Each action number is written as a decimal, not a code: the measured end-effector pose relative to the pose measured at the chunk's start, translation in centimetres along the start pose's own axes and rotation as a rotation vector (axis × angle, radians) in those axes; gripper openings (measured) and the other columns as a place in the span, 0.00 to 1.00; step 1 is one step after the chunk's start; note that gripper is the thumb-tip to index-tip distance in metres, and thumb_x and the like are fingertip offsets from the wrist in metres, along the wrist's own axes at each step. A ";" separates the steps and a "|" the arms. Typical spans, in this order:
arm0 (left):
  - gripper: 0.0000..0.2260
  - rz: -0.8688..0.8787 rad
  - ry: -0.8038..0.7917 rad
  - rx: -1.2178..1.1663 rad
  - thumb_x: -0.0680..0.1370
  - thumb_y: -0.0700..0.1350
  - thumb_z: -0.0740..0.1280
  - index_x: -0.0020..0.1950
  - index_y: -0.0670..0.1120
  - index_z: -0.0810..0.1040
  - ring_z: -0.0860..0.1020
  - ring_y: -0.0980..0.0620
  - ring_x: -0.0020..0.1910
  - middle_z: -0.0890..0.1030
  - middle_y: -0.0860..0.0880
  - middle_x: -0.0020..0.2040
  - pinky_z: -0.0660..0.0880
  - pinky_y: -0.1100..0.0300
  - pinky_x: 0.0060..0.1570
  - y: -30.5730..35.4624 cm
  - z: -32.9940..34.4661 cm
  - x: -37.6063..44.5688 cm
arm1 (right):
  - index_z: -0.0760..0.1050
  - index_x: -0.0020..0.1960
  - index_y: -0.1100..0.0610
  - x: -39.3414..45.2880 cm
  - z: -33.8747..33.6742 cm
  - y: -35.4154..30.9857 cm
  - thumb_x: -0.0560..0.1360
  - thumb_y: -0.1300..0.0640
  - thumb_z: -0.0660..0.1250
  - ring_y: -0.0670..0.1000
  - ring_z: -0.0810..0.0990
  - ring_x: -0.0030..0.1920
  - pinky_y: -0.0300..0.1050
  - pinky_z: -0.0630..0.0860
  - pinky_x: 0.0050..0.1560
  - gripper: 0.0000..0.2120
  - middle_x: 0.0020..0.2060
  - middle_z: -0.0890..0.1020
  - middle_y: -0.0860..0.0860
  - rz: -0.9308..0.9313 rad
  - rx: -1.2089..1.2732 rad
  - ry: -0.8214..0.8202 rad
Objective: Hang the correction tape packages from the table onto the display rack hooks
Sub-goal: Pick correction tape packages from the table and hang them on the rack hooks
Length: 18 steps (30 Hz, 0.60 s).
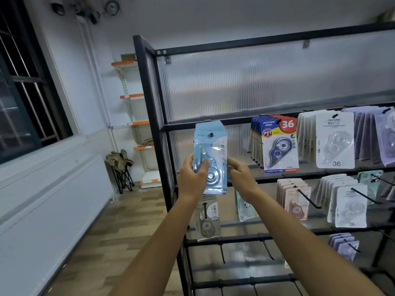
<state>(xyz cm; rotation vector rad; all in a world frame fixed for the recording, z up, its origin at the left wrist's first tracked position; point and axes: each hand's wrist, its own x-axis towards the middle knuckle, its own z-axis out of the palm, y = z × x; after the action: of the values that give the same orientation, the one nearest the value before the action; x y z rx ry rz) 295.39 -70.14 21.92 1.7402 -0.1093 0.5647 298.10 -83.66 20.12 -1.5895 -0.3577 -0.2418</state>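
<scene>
A light blue correction tape package (210, 146) is held upright against the black display rack (149, 107). Its hang hole sits on a black hook tip (211, 134) on the upper bar. My left hand (192, 178) pinches the package's left edge, thumb across the front. My right hand (240, 176) pinches its right edge. Other packages hang on the same row: a blue-and-yellow stack (277, 146) and a white stack (333, 139). Below hang a grey package (208, 221), a pink stack (295, 199) and more white ones (348, 206).
Bare black hooks (267, 248) stick out from the lower bars. A long hook (307, 198) juts forward on the second row. Left of the rack stand a folding stool (121, 169) and orange-edged wall shelves (136, 122). A window (21, 92) and wood floor (111, 231) lie left.
</scene>
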 end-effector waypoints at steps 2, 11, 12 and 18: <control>0.10 -0.036 -0.018 0.042 0.79 0.52 0.64 0.59 0.53 0.71 0.80 0.58 0.41 0.80 0.54 0.47 0.73 0.72 0.31 -0.2 0.5 0.7 | 0.76 0.63 0.54 -0.3 -0.4 0.3 0.79 0.67 0.54 0.46 0.80 0.52 0.38 0.77 0.51 0.19 0.55 0.81 0.51 0.006 -0.075 0.079; 0.29 -0.163 -0.058 0.239 0.76 0.60 0.65 0.70 0.44 0.64 0.76 0.51 0.55 0.75 0.46 0.60 0.71 0.62 0.43 -2.3 1.0 1.2 | 0.80 0.50 0.60 -3.7 1.3 0.1 0.75 0.69 0.63 0.52 0.79 0.44 0.44 0.75 0.45 0.10 0.44 0.80 0.53 -0.298 -0.416 0.444; 0.29 -0.174 -0.054 0.278 0.76 0.60 0.65 0.70 0.44 0.65 0.75 0.50 0.56 0.74 0.46 0.62 0.71 0.60 0.46 -2.7 0.6 0.9 | 0.80 0.49 0.61 -4.2 2.1 0.0 0.74 0.69 0.63 0.51 0.79 0.43 0.43 0.76 0.44 0.09 0.44 0.80 0.53 -0.336 -0.423 0.420; 0.17 -0.134 -0.043 0.445 0.78 0.52 0.65 0.64 0.46 0.71 0.77 0.51 0.53 0.78 0.47 0.57 0.72 0.58 0.49 -5.1 -6.4 -2.6 | 0.80 0.51 0.59 -5.8 9.0 0.5 0.74 0.66 0.66 0.47 0.78 0.40 0.37 0.75 0.43 0.08 0.44 0.81 0.52 -0.422 -0.513 0.185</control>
<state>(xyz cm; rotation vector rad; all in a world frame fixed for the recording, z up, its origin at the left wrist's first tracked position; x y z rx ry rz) 293.03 -63.44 17.15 2.1737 0.1112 0.4760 292.31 -75.13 16.99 -1.9610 -0.5123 -0.8541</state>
